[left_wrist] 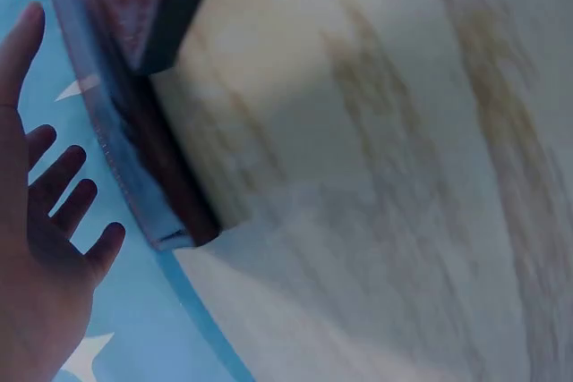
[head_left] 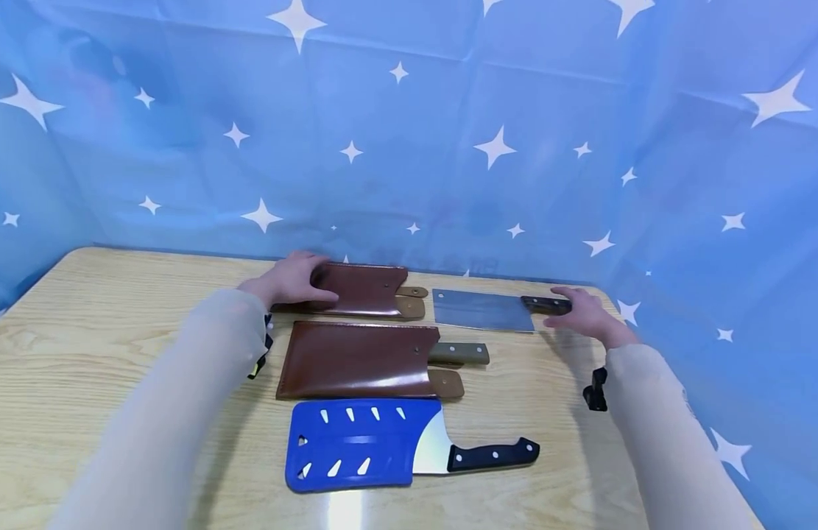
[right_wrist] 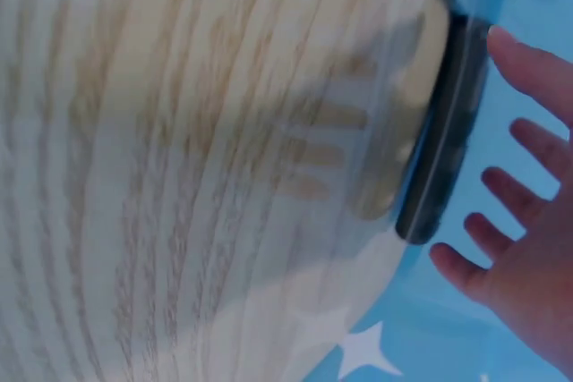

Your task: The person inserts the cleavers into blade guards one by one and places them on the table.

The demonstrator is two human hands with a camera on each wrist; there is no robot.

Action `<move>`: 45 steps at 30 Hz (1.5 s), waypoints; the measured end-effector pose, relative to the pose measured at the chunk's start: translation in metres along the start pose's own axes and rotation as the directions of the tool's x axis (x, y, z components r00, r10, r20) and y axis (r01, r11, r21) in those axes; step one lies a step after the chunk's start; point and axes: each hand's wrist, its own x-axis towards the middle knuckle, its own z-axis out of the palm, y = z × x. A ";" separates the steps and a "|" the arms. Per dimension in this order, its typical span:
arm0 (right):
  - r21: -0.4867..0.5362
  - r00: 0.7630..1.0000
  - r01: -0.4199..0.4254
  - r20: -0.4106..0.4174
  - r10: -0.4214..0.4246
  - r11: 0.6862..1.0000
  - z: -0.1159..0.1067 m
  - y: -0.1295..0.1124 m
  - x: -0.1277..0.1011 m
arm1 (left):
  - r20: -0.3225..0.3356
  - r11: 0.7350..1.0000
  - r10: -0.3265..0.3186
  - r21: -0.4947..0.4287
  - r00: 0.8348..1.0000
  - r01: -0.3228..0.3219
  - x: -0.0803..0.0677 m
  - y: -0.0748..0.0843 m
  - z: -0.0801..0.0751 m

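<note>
"While the head view is showing both hands, what is the left hand (head_left: 291, 284) doing?"

"It is hovering at the left end of the upper sheath (head_left: 365, 287), fingers parted, perhaps for steadying; whether it is touching, the view is not showing."

"And the right hand (head_left: 586, 316)?"

"It is framing the handle (head_left: 545, 305) of the bare cleaver (head_left: 481, 309), which is lying blade toward the sheath's mouth, seemingly for easy reach."

"The left wrist view?"

"Fingers are spreading, pinching nothing, beside the sheath."

"The right wrist view?"

"Fingers are spreading beside the handle, gripping nothing."

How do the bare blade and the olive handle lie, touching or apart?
Apart. The head view shows a strip of table between the bare blade and the olive handle.
</note>
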 end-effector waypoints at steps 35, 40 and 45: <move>0.181 1.000 0.013 0.001 -0.013 0.983 0.005 0.039 -0.039 | 0.379 0.985 -0.114 0.162 0.918 0.055 -0.023 0.003 -0.033; 0.193 1.000 -0.018 -0.001 0.018 0.981 0.006 0.040 -0.046 | 0.343 0.993 -0.075 0.111 0.936 0.039 -0.027 0.000 -0.032; 0.231 1.000 -0.016 0.008 0.014 0.973 0.005 0.038 -0.052 | 0.304 0.998 -0.038 0.067 0.952 0.018 -0.033 -0.006 -0.032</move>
